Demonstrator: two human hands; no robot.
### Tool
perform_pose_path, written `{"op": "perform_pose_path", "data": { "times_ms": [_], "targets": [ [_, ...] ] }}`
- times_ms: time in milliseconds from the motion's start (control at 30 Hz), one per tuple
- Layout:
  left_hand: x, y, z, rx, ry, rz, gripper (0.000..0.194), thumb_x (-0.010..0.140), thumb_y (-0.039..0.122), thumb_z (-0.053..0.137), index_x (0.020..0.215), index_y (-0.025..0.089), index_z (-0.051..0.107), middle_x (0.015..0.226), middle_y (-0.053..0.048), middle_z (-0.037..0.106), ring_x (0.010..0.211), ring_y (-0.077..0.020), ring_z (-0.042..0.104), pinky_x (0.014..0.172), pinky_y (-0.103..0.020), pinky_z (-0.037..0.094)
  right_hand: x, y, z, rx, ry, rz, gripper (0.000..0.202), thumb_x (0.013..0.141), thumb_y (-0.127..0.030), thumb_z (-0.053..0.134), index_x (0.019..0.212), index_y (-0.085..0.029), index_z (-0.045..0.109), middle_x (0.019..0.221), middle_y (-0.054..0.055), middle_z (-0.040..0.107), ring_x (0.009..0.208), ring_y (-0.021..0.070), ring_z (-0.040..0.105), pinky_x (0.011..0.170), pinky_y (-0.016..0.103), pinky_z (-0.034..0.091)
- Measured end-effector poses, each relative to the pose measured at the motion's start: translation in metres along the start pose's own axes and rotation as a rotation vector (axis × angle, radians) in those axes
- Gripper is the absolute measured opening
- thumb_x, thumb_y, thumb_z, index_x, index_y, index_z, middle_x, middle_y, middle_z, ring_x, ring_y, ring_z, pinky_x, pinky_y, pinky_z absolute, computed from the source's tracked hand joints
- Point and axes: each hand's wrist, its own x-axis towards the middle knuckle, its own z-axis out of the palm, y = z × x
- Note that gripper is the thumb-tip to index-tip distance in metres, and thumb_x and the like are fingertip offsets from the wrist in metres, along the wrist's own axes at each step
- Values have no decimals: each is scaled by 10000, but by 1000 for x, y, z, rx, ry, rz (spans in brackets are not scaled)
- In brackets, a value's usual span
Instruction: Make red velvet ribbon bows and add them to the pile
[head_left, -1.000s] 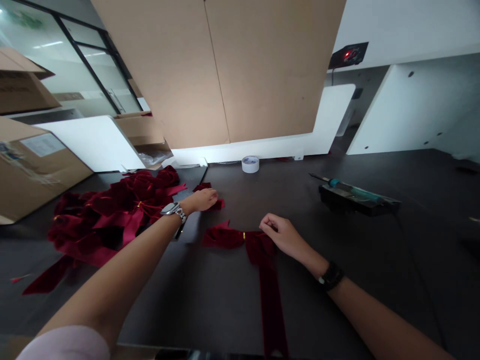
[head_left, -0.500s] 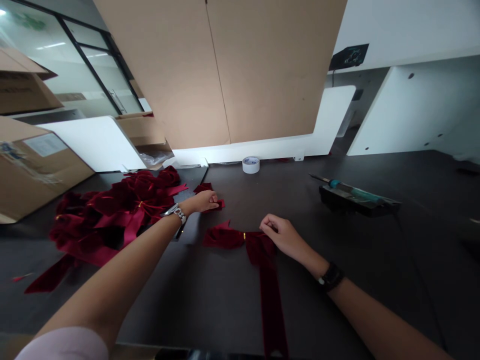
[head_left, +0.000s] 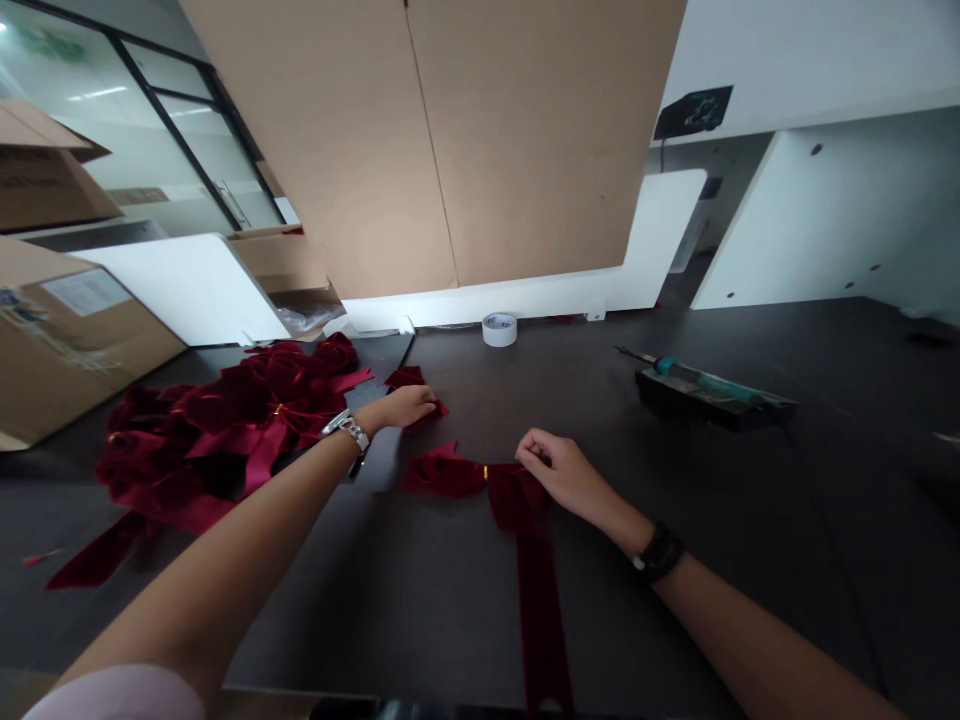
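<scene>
A dark red velvet bow (head_left: 448,474) with a gold tie at its middle lies on the dark table; its long tail runs toward the near edge. Just above its right loop is my right hand (head_left: 553,465), fingers curled together; whether they pinch anything is hidden. My left hand (head_left: 405,405) rests farther up the table, its fingers closed over a small red velvet piece (head_left: 427,417); the grip itself is hidden. Left of that hand lies a heap of red velvet bows (head_left: 247,425), partly behind the left forearm.
A roll of tape (head_left: 499,329) stands near the back panel. At the right, a soldering-iron-like tool (head_left: 660,366) lies on a black case (head_left: 701,400). Cardboard boxes (head_left: 97,350) are at the left, and a tall cardboard sheet (head_left: 525,140) rises behind the table.
My left hand has turned slightly, its fingers now lower over the small red piece. The whole view has shifted a little; my right hand keeps its place beside the bow.
</scene>
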Motion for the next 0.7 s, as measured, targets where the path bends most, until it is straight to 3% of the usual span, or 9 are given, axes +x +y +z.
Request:
{"op": "perform_pose_path", "data": {
  "times_ms": [233, 433, 567, 633, 700],
  "targets": [
    [3, 1, -4, -205, 140, -97, 120, 822, 175, 385, 730, 179, 461, 684, -44, 638, 606, -153, 597, 604, -267, 453, 1, 3, 1, 7, 4, -17, 147, 848, -208, 479, 721, -159, 537, 636, -6, 538, 599, 109, 483, 578, 231, 341],
    [-4, 9, -11, -257, 550, -98, 59, 799, 206, 465, 747, 179, 473, 739, -37, 601, 724, -176, 567, 707, -300, 444, 2, 9, 0, 44, 57, -46, 151, 844, -258, 471, 742, -167, 534, 642, 2, 531, 605, 117, 485, 575, 238, 355],
    [-22, 35, -9, -318, 706, -3, 116, 845, 267, 458, 815, 166, 507, 775, -35, 584, 734, -157, 544, 708, -279, 437, 3, 10, -1, 128, 211, -80, 180, 858, -345, 472, 827, -177, 530, 669, 3, 520, 609, 121, 495, 554, 235, 374],
    [-36, 56, -2, -403, 695, 122, 137, 840, 292, 502, 807, 161, 529, 708, -9, 557, 662, -132, 511, 657, -255, 421, 2, 6, -3, 187, 257, -87, 198, 860, -371, 479, 846, -178, 523, 677, 0, 506, 600, 114, 490, 534, 227, 374],
    [-53, 78, 11, -517, 624, 261, 167, 836, 318, 527, 780, 160, 533, 678, 12, 512, 631, -113, 471, 618, -232, 396, -1, -1, -4, 254, 209, -94, 216, 866, -389, 479, 837, -177, 514, 660, -11, 486, 556, 97, 463, 509, 217, 364]
  ]
}}
